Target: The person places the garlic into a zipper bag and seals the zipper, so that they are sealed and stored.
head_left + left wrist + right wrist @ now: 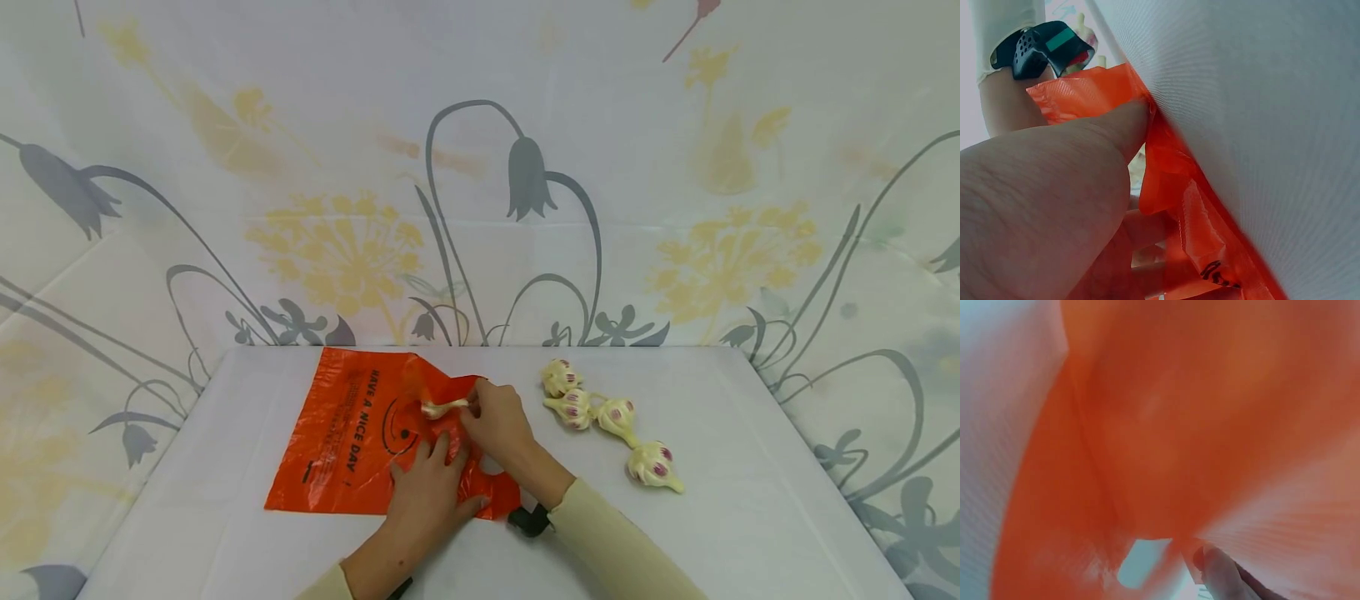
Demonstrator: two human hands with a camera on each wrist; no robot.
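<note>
Pinching garlic point(437, 409) by its stem, R hand point(501, 423) has the bulb end pointing L over orange bag point(322, 454), long axis approx sideways; L hand point(429, 492), fingers spread, rests on bag, closer to wearer.

Curtained booth, wider room unclear; floral-print curtain point(480, 179) round 3 sides; white table point(750, 500)

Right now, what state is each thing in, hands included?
Orange bag: spread out at its left, rumpled near the hands.
Left hand: fingers spread, resting on the bag.
Right hand: fingers curled, apparently pinching a stem.
Garlic bulb: at the right fingertips; whether inside the bag, unclear.
Four other garlic bulbs: whole-looking, lying close together on the white table.
</note>
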